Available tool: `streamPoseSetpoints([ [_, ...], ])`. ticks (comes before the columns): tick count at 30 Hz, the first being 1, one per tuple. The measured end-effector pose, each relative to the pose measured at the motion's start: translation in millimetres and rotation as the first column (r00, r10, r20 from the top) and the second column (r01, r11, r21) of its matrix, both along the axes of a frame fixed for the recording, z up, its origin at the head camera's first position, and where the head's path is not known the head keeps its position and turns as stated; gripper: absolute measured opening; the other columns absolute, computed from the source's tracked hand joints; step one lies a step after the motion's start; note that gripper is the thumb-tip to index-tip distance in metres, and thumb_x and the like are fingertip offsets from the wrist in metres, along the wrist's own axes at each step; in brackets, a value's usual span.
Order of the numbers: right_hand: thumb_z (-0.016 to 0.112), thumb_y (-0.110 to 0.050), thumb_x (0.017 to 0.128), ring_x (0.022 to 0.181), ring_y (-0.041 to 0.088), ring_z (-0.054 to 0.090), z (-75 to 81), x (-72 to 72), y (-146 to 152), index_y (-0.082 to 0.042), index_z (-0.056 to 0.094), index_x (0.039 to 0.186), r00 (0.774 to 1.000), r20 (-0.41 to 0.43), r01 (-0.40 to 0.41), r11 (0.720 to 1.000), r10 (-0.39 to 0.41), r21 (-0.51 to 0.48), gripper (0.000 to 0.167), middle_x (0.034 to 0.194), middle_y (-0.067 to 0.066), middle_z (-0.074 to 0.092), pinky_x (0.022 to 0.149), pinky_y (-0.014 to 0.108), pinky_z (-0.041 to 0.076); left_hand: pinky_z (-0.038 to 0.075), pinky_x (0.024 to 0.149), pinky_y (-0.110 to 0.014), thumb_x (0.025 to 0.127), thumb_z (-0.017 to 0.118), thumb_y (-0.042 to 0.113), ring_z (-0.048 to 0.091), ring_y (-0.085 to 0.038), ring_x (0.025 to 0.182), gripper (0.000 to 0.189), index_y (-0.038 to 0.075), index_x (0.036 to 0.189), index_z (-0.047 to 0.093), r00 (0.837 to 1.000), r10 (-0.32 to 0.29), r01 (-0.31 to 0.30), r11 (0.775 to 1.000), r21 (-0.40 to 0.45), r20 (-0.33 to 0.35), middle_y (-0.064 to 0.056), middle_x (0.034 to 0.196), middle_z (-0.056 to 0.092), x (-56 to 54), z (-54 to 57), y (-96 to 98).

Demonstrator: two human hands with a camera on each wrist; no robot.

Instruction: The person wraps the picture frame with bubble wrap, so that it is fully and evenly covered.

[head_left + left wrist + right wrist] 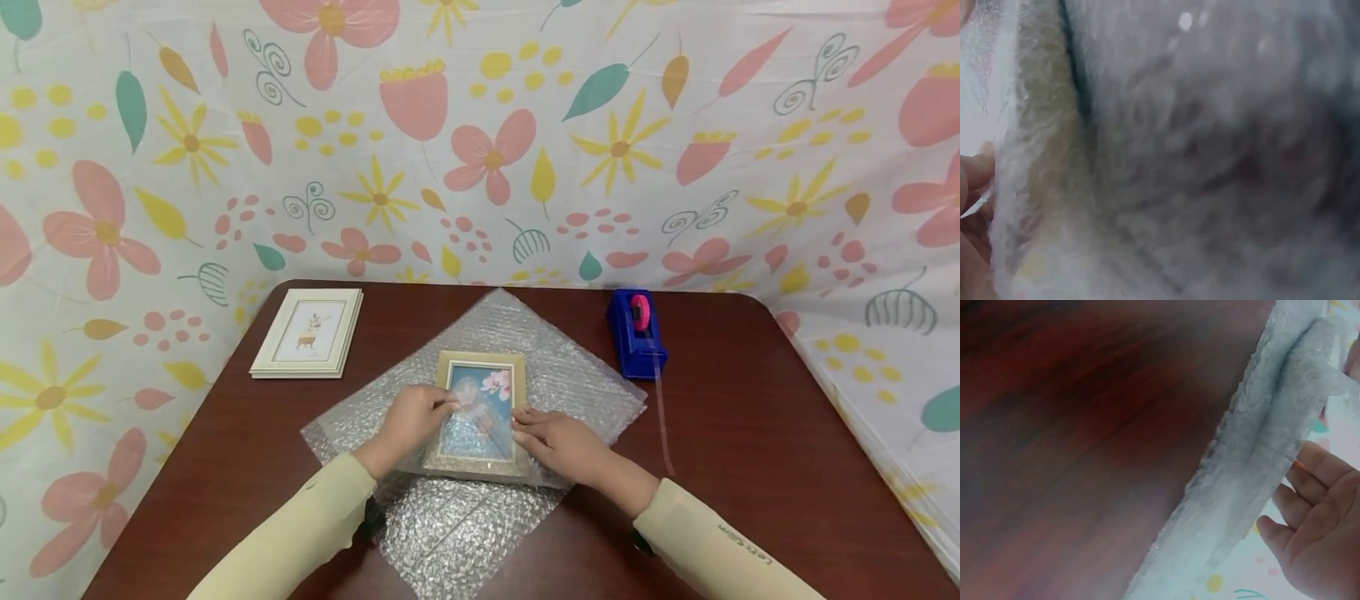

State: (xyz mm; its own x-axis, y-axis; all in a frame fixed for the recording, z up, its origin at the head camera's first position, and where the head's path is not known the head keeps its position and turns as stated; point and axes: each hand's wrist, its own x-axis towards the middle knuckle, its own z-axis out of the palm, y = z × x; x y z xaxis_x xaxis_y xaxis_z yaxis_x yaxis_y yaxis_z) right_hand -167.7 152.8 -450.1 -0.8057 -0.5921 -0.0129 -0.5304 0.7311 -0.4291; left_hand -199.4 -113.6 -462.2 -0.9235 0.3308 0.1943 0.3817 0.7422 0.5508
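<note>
A gold-rimmed picture frame (521, 375) with pink flowers on blue lies face up on a sheet of bubble wrap (495, 329). A clear flap of the wrap covers the lower part of the frame. My left hand (412, 419) pinches the flap near the frame's left side. On the right side, my right hand (558, 443) touches the wrapped edge with its fingers extended. In the right wrist view, the fingers (1300, 506) lie along the wrap's edge. The left wrist view is mostly filled by blurred bubble wrap (1041, 125).
A white picture frame (258, 367) lies on the dark wooden table (750, 417) at the back left. To the back right stands a blue tape dispenser (636, 358) with a pink roll, a strip of tape (662, 417) trailing forward. A flower-patterned curtain (487, 83) surrounds the table.
</note>
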Motion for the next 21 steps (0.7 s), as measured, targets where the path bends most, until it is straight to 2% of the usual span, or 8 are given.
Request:
streamPoseSetpoints([
  [2, 0.051, -0.039, 0.107, 0.139, 0.037, 0.056, 0.5, -1.3, -1.3, -0.001, 0.065, 0.134, 1.000, 0.012, 0.010, 1.000, -0.010, 0.015, 0.049, 0.147, 0.013, 0.061, 0.112, 0.056, 0.046, 0.061, 0.083, -0.040, 0.093, 0.074, 0.020, 0.073, -0.029, 0.097, 0.016, 0.007, 0.098, 0.082, 1.000, 0.008, -0.008, 1.000, -0.022, -0.005, -0.014, 0.109, 0.078, -0.7, -1.5, 0.5],
  [4, 0.055, -0.043, 0.104, 0.138, 0.036, 0.057, 0.3, -2.6, -2.2, -0.001, 0.065, 0.135, 1.000, -0.005, -0.010, 0.999, 0.010, 0.037, 0.052, 0.147, 0.012, 0.061, 0.111, 0.055, 0.048, 0.059, 0.096, -0.047, 0.093, 0.073, 0.021, 0.070, -0.034, 0.113, 0.016, 0.008, 0.097, 0.082, 1.000, 0.021, -0.021, 0.999, -0.046, 0.004, -0.015, 0.118, 0.076, -0.8, -2.4, 0.8],
  [6, 0.058, -0.044, 0.102, 0.136, 0.036, 0.058, -0.9, -3.4, -2.4, -0.001, 0.066, 0.134, 0.999, -0.026, -0.027, 0.998, 0.028, 0.049, 0.053, 0.147, 0.012, 0.061, 0.109, 0.054, 0.049, 0.056, 0.102, -0.050, 0.094, 0.073, 0.021, 0.068, -0.037, 0.121, 0.016, 0.008, 0.097, 0.081, 1.000, 0.019, -0.019, 0.998, -0.056, 0.014, -0.017, 0.125, 0.074, -0.5, -2.2, 1.2],
  [9, 0.061, -0.044, 0.101, 0.136, 0.036, 0.059, -2.5, -3.6, -1.0, -0.001, 0.066, 0.134, 0.999, -0.037, -0.029, 0.998, 0.031, 0.060, 0.054, 0.147, 0.012, 0.061, 0.109, 0.053, 0.050, 0.057, 0.099, -0.048, 0.093, 0.073, 0.020, 0.071, -0.034, 0.115, 0.015, 0.007, 0.095, 0.080, 1.000, -0.010, 0.009, 0.997, -0.076, -0.009, -0.015, 0.118, 0.076, -0.9, -1.8, 2.1],
  [13, 0.063, -0.045, 0.099, 0.137, 0.035, 0.058, -2.6, -2.3, 0.9, -0.002, 0.065, 0.135, 0.999, -0.032, -0.016, 0.997, 0.019, 0.082, 0.056, 0.149, 0.011, 0.060, 0.110, 0.052, 0.050, 0.060, 0.093, -0.045, 0.091, 0.074, 0.020, 0.075, -0.032, 0.103, 0.014, 0.007, 0.092, 0.079, 0.997, -0.038, 0.028, 0.992, -0.127, -0.073, -0.013, 0.104, 0.079, -2.8, -2.3, 3.4],
  [21, 0.066, -0.049, 0.095, 0.135, 0.035, 0.060, -3.1, 0.9, 0.5, -0.002, 0.066, 0.134, 0.997, -0.076, -0.017, 0.996, 0.024, 0.088, 0.061, 0.147, 0.011, 0.061, 0.107, 0.051, 0.052, 0.062, 0.088, -0.044, 0.090, 0.077, 0.022, 0.077, -0.033, 0.101, 0.019, 0.004, 0.095, 0.080, 0.987, -0.057, 0.023, 0.974, -0.224, -0.149, -0.015, 0.100, 0.081, -7.5, -6.7, 5.1],
])
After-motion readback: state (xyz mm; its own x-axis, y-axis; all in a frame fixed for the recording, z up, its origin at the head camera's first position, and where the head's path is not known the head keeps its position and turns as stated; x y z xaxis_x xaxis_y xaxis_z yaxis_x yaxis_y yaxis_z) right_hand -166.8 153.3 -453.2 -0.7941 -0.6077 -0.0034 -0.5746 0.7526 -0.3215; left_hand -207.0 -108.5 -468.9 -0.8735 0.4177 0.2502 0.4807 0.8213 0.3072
